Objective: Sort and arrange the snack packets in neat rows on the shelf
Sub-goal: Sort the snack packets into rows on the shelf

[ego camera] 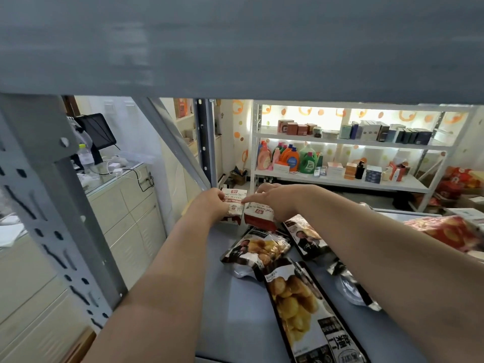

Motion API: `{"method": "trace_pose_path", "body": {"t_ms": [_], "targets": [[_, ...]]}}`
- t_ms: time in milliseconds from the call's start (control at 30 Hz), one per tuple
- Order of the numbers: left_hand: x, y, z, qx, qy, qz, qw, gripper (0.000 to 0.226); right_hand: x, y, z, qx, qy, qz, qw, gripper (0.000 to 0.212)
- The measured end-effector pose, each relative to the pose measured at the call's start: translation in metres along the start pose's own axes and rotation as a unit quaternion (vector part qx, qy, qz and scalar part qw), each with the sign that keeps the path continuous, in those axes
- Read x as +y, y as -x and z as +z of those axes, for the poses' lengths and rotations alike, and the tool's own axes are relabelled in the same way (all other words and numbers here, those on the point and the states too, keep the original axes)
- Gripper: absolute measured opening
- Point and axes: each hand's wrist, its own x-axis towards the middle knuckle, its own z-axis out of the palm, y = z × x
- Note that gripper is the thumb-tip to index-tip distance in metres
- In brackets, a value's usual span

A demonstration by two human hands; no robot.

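Two small red-and-white snack packets stand side by side at the far edge of the grey shelf (235,305). My left hand (209,203) grips the left packet (234,205) by its top. My right hand (275,197) rests on the top of the right packet (259,217), fingers pinching its upper edge. Nearer to me lie black packets showing yellow snacks: one (258,251) in the middle, a long one (303,305) at the front, another (305,237) partly under my right forearm.
A red-and-yellow packet (450,231) lies at the shelf's right. The grey upper shelf (235,48) hangs low overhead, and a perforated upright (52,205) stands at left. Beyond are a white rack (340,179) with detergent bottles and boxes, and a counter (117,184) at left.
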Motion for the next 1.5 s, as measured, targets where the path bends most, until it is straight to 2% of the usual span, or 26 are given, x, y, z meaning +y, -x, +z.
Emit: {"method": "trace_pose_path", "body": {"t_ms": [67, 167, 233, 267, 300, 367, 400, 467, 500, 600, 667, 800, 933, 1033, 1133, 1200, 1267, 1300, 1367, 1433, 1500], "targets": [[0.001, 0.0, -0.001, -0.005, 0.002, 0.001, 1.0, 0.04, -0.001, -0.004, -0.001, 0.03, 0.011, -0.003, 0.999, 0.093], [0.002, 0.001, -0.003, -0.006, -0.01, 0.0, 1.0, 0.04, 0.0, -0.005, -0.001, 0.069, 0.052, -0.036, 0.996, 0.069], [0.001, 0.001, -0.004, -0.001, -0.014, 0.001, 1.0, 0.04, 0.006, -0.003, -0.002, 0.105, 0.016, -0.014, 0.994, 0.053], [0.001, 0.001, -0.003, 0.001, -0.019, 0.002, 1.0, 0.04, 0.01, -0.001, -0.003, 0.133, -0.034, 0.01, 0.991, 0.053], [0.001, 0.0, -0.003, 0.001, -0.023, 0.001, 1.0, 0.039, 0.012, 0.0, -0.004, 0.169, -0.09, 0.033, 0.981, 0.059], [0.002, -0.001, 0.0, 0.002, -0.021, -0.004, 1.0, 0.037, 0.015, -0.001, -0.007, 0.223, -0.194, 0.092, 0.951, 0.089], [0.003, -0.002, 0.0, 0.004, -0.02, -0.005, 1.0, 0.036, 0.015, -0.002, -0.008, 0.225, -0.238, 0.132, 0.936, 0.103], [0.004, -0.003, 0.002, 0.008, -0.023, -0.005, 1.0, 0.033, 0.011, -0.003, -0.004, 0.195, -0.281, 0.217, 0.914, 0.12], [0.005, -0.003, 0.003, 0.007, -0.03, -0.006, 1.0, 0.033, 0.008, -0.004, 0.0, 0.169, -0.274, 0.244, 0.915, 0.12], [0.006, -0.004, 0.007, 0.004, -0.055, -0.008, 0.998, 0.032, 0.004, -0.008, 0.012, 0.099, -0.227, 0.261, 0.933, 0.095], [0.008, -0.003, 0.009, 0.012, -0.097, -0.013, 0.995, 0.035, 0.004, -0.009, 0.014, 0.088, -0.21, 0.248, 0.942, 0.08], [0.02, 0.001, 0.012, 0.045, -0.18, 0.048, 0.982, 0.04, 0.002, 0.003, 0.011, 0.087, -0.207, 0.232, 0.946, 0.069], [0.026, 0.002, 0.021, -0.021, -0.256, 0.115, 0.96, 0.039, 0.009, 0.023, 0.01, 0.079, -0.217, 0.226, 0.946, 0.058], [0.027, 0.005, 0.024, -0.011, -0.238, 0.113, 0.965, 0.034, 0.022, 0.067, 0.0, 0.103, -0.177, 0.184, 0.961, 0.051], [0.046, 0.013, 0.03, 0.006, -0.134, 0.178, 0.975, 0.045, 0.042, 0.124, 0.011, 0.07, -0.115, 0.223, 0.965, 0.058], [0.072, 0.028, 0.034, -0.049, -0.106, 0.255, 0.96, 0.058, 0.049, 0.154, 0.033, 0.0, -0.089, 0.275, 0.957, 0.062], [0.095, 0.041, 0.042, -0.14, -0.156, 0.291, 0.934, 0.062, 0.048, 0.176, 0.054, -0.017, -0.169, 0.289, 0.942, 0.061], [0.101, 0.041, 0.047, -0.174, -0.196, 0.293, 0.92, 0.058, 0.046, 0.186, 0.061, 0.016, -0.2, 0.289, 0.936, 0.058], [0.107, 0.04, 0.054, -0.206, -0.261, 0.282, 0.9, 0.051, 0.046, 0.213, 0.064, 0.135, -0.198, 0.29, 0.927, 0.047], [0.112, 0.04, 0.055, -0.2, -0.292, 0.276, 0.893, 0.052, 0.051, 0.246, 0.061, 0.248, -0.175, 0.282, 0.91, 0.039], [0.124, 0.045, 0.051, -0.166, -0.299, 0.295, 0.892, 0.058, 0.061, 0.283, 0.062, 0.288, -0.204, 0.291, 0.889, 0.036]]}}
